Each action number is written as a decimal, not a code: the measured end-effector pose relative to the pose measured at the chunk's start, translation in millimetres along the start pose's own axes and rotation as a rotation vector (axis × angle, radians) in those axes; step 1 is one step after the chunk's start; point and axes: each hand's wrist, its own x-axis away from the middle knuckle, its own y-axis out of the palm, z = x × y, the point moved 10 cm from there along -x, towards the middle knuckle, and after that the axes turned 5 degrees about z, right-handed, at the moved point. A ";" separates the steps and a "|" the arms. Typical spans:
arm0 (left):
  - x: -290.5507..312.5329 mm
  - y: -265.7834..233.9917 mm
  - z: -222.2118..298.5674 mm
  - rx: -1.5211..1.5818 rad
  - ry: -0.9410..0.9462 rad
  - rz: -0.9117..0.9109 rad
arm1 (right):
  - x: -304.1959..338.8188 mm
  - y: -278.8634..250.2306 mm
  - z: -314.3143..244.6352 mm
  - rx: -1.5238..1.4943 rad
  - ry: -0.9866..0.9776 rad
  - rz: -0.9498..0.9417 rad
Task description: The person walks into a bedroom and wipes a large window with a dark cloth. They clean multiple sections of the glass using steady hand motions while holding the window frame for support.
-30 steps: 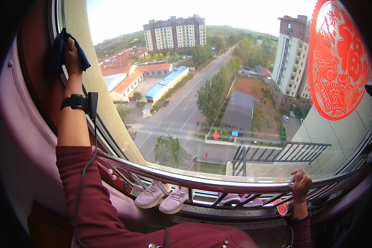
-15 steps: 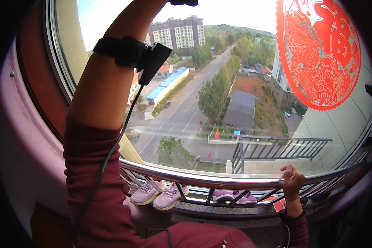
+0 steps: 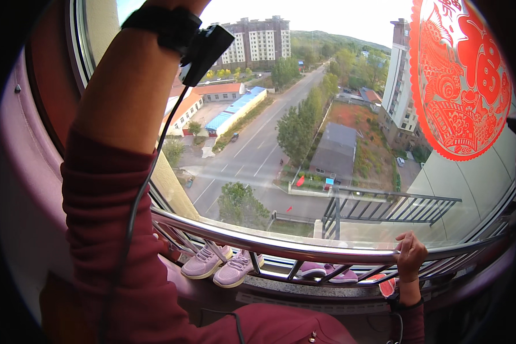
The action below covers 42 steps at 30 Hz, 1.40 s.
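Observation:
My right hand (image 3: 411,256) is closed around the shiny metal railing (image 3: 304,249) in front of the window. A dark band circles that wrist below a maroon sleeve. My left forearm (image 3: 120,86) rises along the left side of the window, and its hand lies beyond the top edge of the picture. Strapped to this forearm is a black device (image 3: 207,54) with a cable hanging down from it. To the right, a large red paper-cut decoration (image 3: 441,129) is stuck on the window glass.
Behind the railing's bars stand pale pink sneakers (image 3: 238,269), purple shoes (image 3: 341,274) and a red shoe (image 3: 387,285) on the sill. The window frame (image 3: 77,46) runs up the left. Far below outside are a road (image 3: 258,143), trees and buildings.
My left forearm has shifted left and upward, and the dark item at its far end has left the picture. The red decoration appears farther right. My right hand keeps its grip.

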 end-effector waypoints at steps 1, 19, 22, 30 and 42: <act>6.5 -0.4 -31.1 -0.004 -0.004 -0.100 | -0.3 0.5 -0.7 0.033 -0.013 -0.002; 216.9 -171.6 -367.5 -0.242 -0.332 -0.087 | -2.6 6.4 8.8 0.071 0.039 0.005; 193.1 -139.1 -355.9 -0.326 -0.552 -0.165 | -3.5 6.5 9.4 0.091 0.034 -0.009; 18.6 -37.0 -136.0 -1.062 -0.185 -0.337 | -3.8 5.4 1.8 0.092 0.007 -0.029; -94.4 -11.4 125.8 0.740 0.090 0.273 | -1.4 -0.6 -1.4 0.115 0.003 -0.046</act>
